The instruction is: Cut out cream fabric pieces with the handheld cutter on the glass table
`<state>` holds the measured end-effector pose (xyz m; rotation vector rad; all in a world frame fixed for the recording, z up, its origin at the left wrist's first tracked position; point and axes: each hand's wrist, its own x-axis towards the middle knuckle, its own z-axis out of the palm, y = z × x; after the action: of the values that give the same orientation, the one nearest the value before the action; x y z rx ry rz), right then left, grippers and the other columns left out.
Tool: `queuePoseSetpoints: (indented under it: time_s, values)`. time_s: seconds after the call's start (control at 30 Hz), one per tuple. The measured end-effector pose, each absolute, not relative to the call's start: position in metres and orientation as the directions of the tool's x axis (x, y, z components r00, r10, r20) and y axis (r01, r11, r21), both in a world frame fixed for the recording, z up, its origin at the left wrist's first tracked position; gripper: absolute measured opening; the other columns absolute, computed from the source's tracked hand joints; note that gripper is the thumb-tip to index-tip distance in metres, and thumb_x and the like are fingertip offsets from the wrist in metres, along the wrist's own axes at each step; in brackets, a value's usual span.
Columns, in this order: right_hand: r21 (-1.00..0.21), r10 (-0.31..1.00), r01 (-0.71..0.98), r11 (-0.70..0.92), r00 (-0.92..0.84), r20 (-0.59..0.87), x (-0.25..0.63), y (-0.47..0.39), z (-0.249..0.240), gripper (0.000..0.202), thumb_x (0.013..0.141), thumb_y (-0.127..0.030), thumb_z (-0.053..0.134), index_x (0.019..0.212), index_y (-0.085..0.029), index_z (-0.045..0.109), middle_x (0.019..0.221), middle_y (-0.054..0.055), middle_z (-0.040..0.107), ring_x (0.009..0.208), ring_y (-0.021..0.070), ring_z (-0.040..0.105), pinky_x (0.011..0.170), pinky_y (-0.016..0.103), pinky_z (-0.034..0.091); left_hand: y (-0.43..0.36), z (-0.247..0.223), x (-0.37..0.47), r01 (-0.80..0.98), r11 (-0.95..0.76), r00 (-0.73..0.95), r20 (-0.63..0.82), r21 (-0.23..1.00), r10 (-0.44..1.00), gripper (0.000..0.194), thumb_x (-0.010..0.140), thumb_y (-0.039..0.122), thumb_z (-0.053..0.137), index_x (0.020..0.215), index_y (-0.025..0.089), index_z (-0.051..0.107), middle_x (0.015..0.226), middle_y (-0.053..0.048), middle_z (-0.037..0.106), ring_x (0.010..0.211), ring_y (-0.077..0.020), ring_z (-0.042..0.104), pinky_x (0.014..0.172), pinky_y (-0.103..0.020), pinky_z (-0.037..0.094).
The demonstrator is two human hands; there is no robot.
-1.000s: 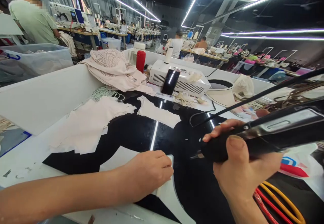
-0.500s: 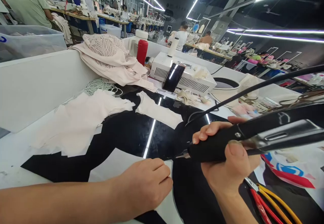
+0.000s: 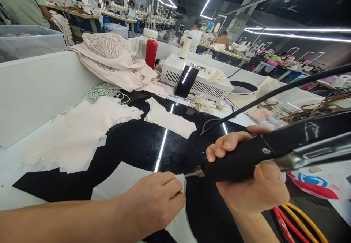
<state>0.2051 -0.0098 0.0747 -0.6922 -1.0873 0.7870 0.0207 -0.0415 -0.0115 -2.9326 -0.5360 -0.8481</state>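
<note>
My left hand (image 3: pixel 161 199) is closed, fingertips pinched on the upper edge of a white fabric piece (image 3: pixel 123 179) that lies on the black glossy board (image 3: pixel 131 144). My right hand (image 3: pixel 249 177) grips a black corded hand tool (image 3: pixel 238 159) with a silver lever along its side. The thumb sits beside that lever. From the tool's front a thin metal tip (image 3: pixel 195 172) points left and reaches the fabric's edge near my left fingertips; whether it touches cannot be made out.
Pale cut pieces (image 3: pixel 79 133) are heaped at left, with one separate piece (image 3: pixel 170 118) further back. Behind stand a phone (image 3: pixel 187 81), a white vented box (image 3: pixel 197 76) and a red spool (image 3: pixel 151 53). Red and yellow handles (image 3: pixel 297 221) lie at lower right. The tool's cord (image 3: pixel 263 105) crosses the right side.
The tool's tip has come clear into view at the fabric edge. My right thumb has shifted back along the tool. The left hand keeps its pinch, and the whole view has shifted slightly.
</note>
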Motion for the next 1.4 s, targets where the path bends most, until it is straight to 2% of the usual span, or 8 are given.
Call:
queuePoseSetpoints:
  time_s: [0.2, 0.33, 0.53, 0.63, 0.73, 0.93, 1.13, 1.4]
  values:
    - [-0.776, 0.828, -0.292, 0.559, 0.257, 0.499, 0.199, -0.010, 0.068, 0.046, 0.077, -0.048, 0.095, 0.109, -0.029, 0.068, 0.075, -0.006, 0.067, 0.057, 0.0139, 0.061, 0.046, 0.025, 0.055, -0.040, -0.007, 0.017, 0.316, -0.940, 0.791, 0.510, 0.130, 0.337, 0.024, 0.093, -0.010, 0.058, 0.094, 0.013, 0.067, 0.087, -0.003, 0.063, 0.084, -0.0173, 0.061, 0.080, -0.031, 0.056]
    - [-0.766, 0.822, -0.303, 0.568, 0.249, 0.511, 0.199, -0.009, 0.065, 0.045, 0.080, -0.047, 0.094, 0.112, -0.028, 0.068, 0.076, -0.005, 0.068, 0.059, 0.0140, 0.062, 0.049, 0.026, 0.056, -0.041, -0.009, 0.015, 0.297, -0.952, 0.819, 0.494, 0.072, 0.293, 0.027, 0.092, -0.012, 0.057, 0.091, 0.014, 0.065, 0.087, -0.001, 0.066, 0.084, -0.0168, 0.060, 0.081, -0.031, 0.056]
    - [-0.798, 0.822, -0.218, 0.562, 0.250, 0.511, 0.200, -0.011, 0.063, 0.046, 0.082, -0.056, 0.088, 0.113, -0.031, 0.064, 0.077, -0.005, 0.061, 0.060, 0.0150, 0.054, 0.050, 0.027, 0.051, -0.043, -0.007, 0.013, 0.428, -0.875, 0.724, 0.493, 0.225, 0.481, 0.002, 0.106, 0.016, 0.066, 0.107, 0.015, 0.067, 0.109, -0.008, 0.070, 0.098, -0.0206, 0.068, 0.086, -0.033, 0.061]
    - [-0.804, 0.825, -0.208, 0.556, 0.252, 0.506, 0.200, -0.012, 0.062, 0.048, 0.082, -0.058, 0.088, 0.114, -0.032, 0.064, 0.078, -0.004, 0.060, 0.061, 0.0156, 0.052, 0.050, 0.028, 0.051, -0.040, 0.000, 0.012, 0.497, -0.812, 0.679, 0.446, 0.305, 0.583, 0.020, 0.101, 0.027, 0.079, 0.113, 0.017, 0.066, 0.126, -0.012, 0.071, 0.117, -0.0267, 0.069, 0.099, -0.040, 0.063]
    - [-0.792, 0.825, -0.238, 0.562, 0.219, 0.520, 0.200, -0.012, 0.061, 0.045, 0.084, -0.053, 0.088, 0.116, -0.032, 0.064, 0.079, -0.004, 0.063, 0.062, 0.0155, 0.057, 0.052, 0.028, 0.054, -0.038, 0.003, 0.010, 0.480, -0.794, 0.701, 0.381, 0.372, 0.602, 0.033, 0.092, 0.025, 0.089, 0.115, 0.018, 0.066, 0.131, -0.010, 0.072, 0.120, -0.0282, 0.068, 0.104, -0.045, 0.063]
    - [-0.763, 0.818, -0.295, 0.575, 0.210, 0.536, 0.201, -0.010, 0.059, 0.042, 0.086, -0.049, 0.088, 0.118, -0.030, 0.067, 0.082, -0.004, 0.068, 0.063, 0.0155, 0.063, 0.052, 0.028, 0.056, -0.037, 0.002, 0.006, 0.457, -0.757, 0.710, 0.321, 0.468, 0.627, 0.032, 0.094, 0.018, 0.086, 0.118, 0.020, 0.065, 0.134, -0.007, 0.070, 0.124, -0.0258, 0.067, 0.110, -0.044, 0.061]
    - [-0.758, 0.812, -0.294, 0.582, 0.268, 0.519, 0.202, -0.003, 0.061, 0.045, 0.083, -0.051, 0.090, 0.115, -0.030, 0.067, 0.080, -0.004, 0.066, 0.063, 0.0152, 0.058, 0.053, 0.028, 0.055, -0.037, 0.002, 0.005, 0.453, -0.770, 0.730, 0.310, 0.449, 0.609, 0.025, 0.100, 0.017, 0.077, 0.121, 0.021, 0.063, 0.136, -0.008, 0.069, 0.125, -0.0268, 0.066, 0.109, -0.046, 0.061]
    - [-0.741, 0.824, -0.361, 0.566, 0.232, 0.517, 0.199, -0.004, 0.063, 0.041, 0.083, -0.046, 0.090, 0.114, -0.029, 0.070, 0.079, -0.004, 0.069, 0.059, 0.0154, 0.062, 0.051, 0.028, 0.056, -0.037, 0.005, 0.005, 0.475, -0.783, 0.736, 0.305, 0.402, 0.604, 0.023, 0.103, 0.021, 0.075, 0.123, 0.021, 0.063, 0.137, -0.007, 0.069, 0.124, -0.0262, 0.068, 0.105, -0.046, 0.063]
